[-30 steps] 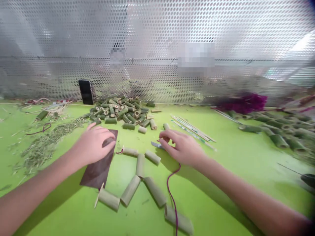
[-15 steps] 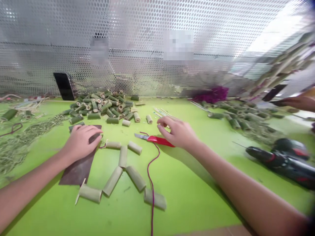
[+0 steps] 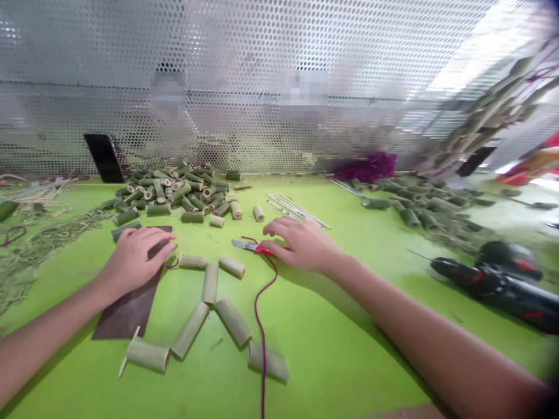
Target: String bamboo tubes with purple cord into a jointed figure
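My left hand [image 3: 136,257] rests over a dark brown sheet [image 3: 126,314], fingers slightly bent, with a gap between thumb and fingers. Close to its thumb is a short bamboo piece [image 3: 193,262] with purple cord at its end. My right hand [image 3: 301,241] hovers above or touches a red utility knife [image 3: 262,249], thumb and fingers apart, covering most of the handle. Between my hands, pale split bamboo pieces [image 3: 190,329] form a figure-like layout. A purple cord [image 3: 257,305] runs from beneath the knife across one bamboo piece [image 3: 268,361] toward the front edge.
Behind lies a pile of green bamboo segments [image 3: 179,192], beside a propped phone [image 3: 103,158]. Thin sticks [image 3: 297,208] lie past my right hand. A black drill [image 3: 493,285] sits at right, its bit pointing left. Bamboo shavings [image 3: 52,244] spread at left; a purple bundle [image 3: 369,167] stands behind.
My right hand has moved left and lower over the knife, covering more of its handle. The view has shifted slightly. Another person's hand at the far right has left the view.
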`<state>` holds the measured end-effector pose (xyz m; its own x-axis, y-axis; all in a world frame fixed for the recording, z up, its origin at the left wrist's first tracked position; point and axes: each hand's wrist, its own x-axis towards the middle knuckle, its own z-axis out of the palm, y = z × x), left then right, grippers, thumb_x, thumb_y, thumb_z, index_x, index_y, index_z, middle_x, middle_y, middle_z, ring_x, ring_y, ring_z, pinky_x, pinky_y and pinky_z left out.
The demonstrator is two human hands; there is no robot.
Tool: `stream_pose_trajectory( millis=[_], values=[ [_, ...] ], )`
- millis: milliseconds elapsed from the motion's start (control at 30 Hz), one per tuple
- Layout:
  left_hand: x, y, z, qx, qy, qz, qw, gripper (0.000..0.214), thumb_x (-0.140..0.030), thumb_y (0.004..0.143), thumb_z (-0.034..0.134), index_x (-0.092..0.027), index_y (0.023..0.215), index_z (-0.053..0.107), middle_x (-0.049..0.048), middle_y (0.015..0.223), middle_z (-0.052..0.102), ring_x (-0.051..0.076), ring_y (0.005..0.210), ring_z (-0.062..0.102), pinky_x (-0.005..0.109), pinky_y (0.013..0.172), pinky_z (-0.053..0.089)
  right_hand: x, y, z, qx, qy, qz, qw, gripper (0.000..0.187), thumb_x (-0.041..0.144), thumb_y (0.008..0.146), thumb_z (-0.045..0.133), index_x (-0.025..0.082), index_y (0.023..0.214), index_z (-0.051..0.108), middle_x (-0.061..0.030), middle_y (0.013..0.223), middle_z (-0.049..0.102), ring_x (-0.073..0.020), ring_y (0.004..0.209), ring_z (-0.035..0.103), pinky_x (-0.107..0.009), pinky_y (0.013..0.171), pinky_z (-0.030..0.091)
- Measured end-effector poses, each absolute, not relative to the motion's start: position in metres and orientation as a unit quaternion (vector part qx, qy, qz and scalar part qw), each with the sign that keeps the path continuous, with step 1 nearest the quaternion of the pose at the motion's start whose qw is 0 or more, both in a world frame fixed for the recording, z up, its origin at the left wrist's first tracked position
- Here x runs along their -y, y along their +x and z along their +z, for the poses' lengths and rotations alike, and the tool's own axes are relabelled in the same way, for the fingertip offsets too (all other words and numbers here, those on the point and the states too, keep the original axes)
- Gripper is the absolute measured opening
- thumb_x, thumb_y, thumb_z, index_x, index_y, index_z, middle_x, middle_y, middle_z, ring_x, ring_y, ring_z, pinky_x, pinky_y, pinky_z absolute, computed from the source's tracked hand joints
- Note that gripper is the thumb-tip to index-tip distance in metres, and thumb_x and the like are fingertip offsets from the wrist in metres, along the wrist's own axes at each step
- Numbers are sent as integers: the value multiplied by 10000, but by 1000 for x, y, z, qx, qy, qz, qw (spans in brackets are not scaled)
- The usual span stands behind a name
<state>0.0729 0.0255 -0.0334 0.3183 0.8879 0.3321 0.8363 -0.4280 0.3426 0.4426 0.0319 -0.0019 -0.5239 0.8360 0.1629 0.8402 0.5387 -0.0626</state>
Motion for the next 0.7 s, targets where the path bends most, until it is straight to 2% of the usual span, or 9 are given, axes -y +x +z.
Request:
stream_pose_trajectory(
  millis=[100, 233, 400, 567, 700],
  values=[
    [-24, 65, -26, -578, 722, 360, 125, 446, -458, 1027, 335, -226, 1165, 691, 81, 1052, 761, 277, 1009, 701, 431, 896, 541, -35, 441, -5, 886, -457, 20, 71, 405, 504, 1024, 433, 194, 1098, 683, -119, 1096, 731, -288, 1000, 671, -429, 873, 498],
    [-22, 51, -17, -593, 672, 434, 94, 435, -401, 1027, 285, -197, 1118, 658, 87, 1007, 717, 238, 969, 679, 354, 861, 560, -43, 436, -10, 863, -499, 42, 68, 451, 535, 1024, 381, 209, 1026, 693, -117, 1063, 729, -289, 970, 672, -430, 846, 500],
    [-24, 49, -15, -596, 710, 371, 58, 388, -399, 997, 363, -193, 1073, 683, 89, 1022, 751, 262, 967, 691, 396, 866, 548, -46, 427, -7, 828, -555, 50, 57, 484, 607, 988, 393, 220, 865, 656, -103, 917, 720, -266, 812, 659, -355, 654, 456],
    [-26, 54, -18, -579, 763, 288, 6, 355, -415, 968, 442, -201, 1069, 706, 108, 1061, 764, 323, 1020, 679, 509, 969, 471, -41, 434, 0, 855, -511, 71, 48, 460, 660, 922, 498, 222, 869, 630, -86, 885, 705, -249, 758, 644, -348, 648, 445],
    [-28, 47, -18, -575, 782, 239, -19, 382, -420, 985, 413, -216, 1104, 715, 101, 1142, 759, 330, 1083, 675, 497, 968, 477, -41, 441, -2, 863, -496, 91, 26, 428, 600, 953, 459, 221, 884, 646, -99, 924, 701, -259, 805, 648, -380, 698, 473]
  ],
)
